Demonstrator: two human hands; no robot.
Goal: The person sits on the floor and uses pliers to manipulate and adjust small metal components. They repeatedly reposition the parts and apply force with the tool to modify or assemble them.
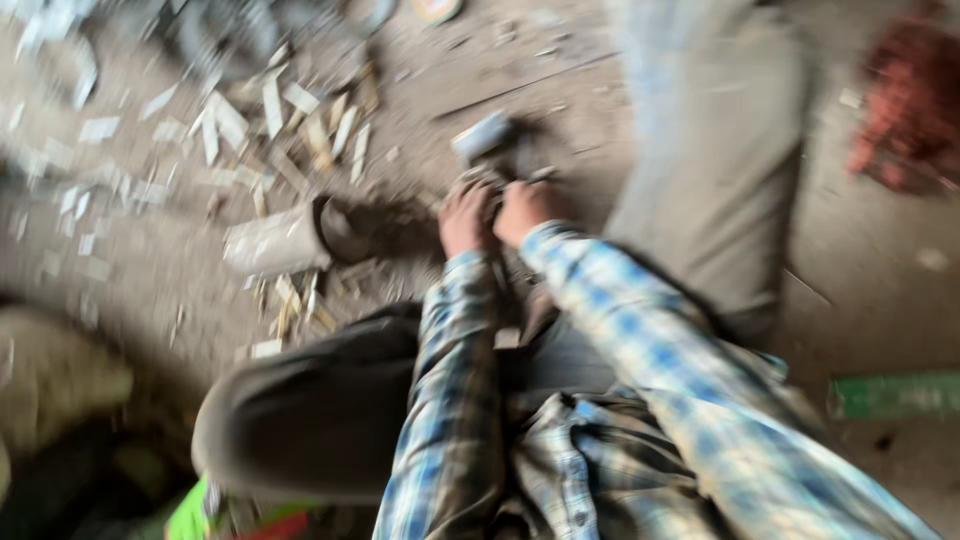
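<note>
The picture is motion-blurred. Both my arms, in blue plaid sleeves, reach forward over my knees to the dirt floor. My left hand (466,216) and my right hand (528,208) are close together, fingers curled around a small dark tool or object with a grey block-shaped end (484,138) just beyond them. What exactly they grip is too blurred to name. A grey tube or pipe piece (280,238) lies on the ground to the left of my hands.
Several pale wood chips and scraps (290,120) litter the floor at the upper left. Another person's trouser leg (715,150) stands at the right. A red bundle (910,110) sits far right, a green strip (890,395) lower right.
</note>
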